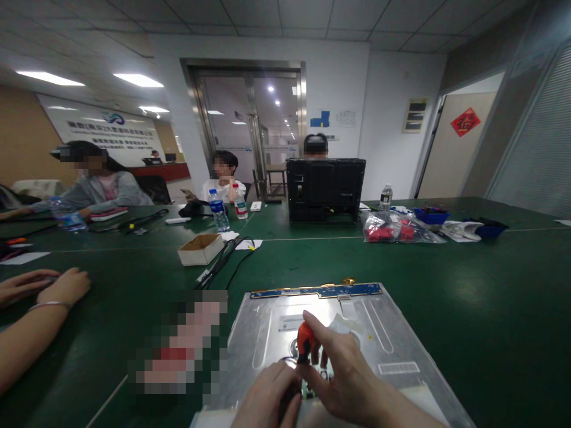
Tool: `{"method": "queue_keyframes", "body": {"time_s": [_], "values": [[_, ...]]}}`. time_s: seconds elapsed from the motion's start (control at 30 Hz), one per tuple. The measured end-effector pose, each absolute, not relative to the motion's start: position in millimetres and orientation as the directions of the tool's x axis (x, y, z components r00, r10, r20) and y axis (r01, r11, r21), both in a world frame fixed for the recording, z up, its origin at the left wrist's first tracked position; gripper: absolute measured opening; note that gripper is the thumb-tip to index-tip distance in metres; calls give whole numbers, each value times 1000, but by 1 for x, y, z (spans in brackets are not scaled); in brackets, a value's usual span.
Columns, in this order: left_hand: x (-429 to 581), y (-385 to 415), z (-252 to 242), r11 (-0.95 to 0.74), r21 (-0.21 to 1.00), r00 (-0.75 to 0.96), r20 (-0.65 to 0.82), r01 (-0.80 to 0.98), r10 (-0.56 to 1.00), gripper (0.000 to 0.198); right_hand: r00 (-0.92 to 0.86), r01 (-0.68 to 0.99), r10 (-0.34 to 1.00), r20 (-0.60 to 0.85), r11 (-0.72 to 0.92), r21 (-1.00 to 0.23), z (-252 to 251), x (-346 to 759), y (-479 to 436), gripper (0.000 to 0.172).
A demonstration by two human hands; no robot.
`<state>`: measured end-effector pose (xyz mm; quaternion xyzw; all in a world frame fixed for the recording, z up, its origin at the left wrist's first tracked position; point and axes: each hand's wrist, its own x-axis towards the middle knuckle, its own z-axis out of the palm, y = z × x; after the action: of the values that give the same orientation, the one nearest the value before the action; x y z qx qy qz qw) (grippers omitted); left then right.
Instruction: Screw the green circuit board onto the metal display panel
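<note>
A flat silver metal panel (379, 333), apparently the back of a display, lies in front of me with a blue circuit strip (303, 292) along its far edge. My right hand (345, 368) grips a screwdriver (306, 340) with a red-orange and black handle, held upright over a small green circuit board (307, 389) on the panel. Close against the screwdriver's lower end is my left hand (267, 395), its fingers curled together at the board; whatever they hold is hidden. The screwdriver's tip is also out of sight.
A small open box (200, 249) and black cables (223, 255) lie beyond the panel's left corner. Another person's hands (62, 291) rest at the left. Farther back stand a black monitor-like unit (328, 190), bottles (218, 211), a plastic bag (401, 229) and blue trays (430, 215).
</note>
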<state>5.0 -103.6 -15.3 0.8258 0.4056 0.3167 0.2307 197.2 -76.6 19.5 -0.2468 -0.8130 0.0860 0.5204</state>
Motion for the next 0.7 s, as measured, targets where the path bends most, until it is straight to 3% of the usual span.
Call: {"method": "queue_keyframes", "body": {"time_s": [0.13,0.23,0.47,0.7], "values": [[4,-103,-11,-541,647,499,274,537,822,12,-340,324,507,792,854,-407,23,199,-82,73],[3,-100,-21,-584,623,512,320,520,797,13,-343,366,537,770,832,-417,22,201,-83,76],[0,-96,-36,-614,583,496,373,532,784,18,-327,366,507,797,846,-388,20,198,-77,61],[2,-97,-30,-600,612,482,373,515,793,14,-342,336,485,804,863,-378,21,198,-79,71]]}}
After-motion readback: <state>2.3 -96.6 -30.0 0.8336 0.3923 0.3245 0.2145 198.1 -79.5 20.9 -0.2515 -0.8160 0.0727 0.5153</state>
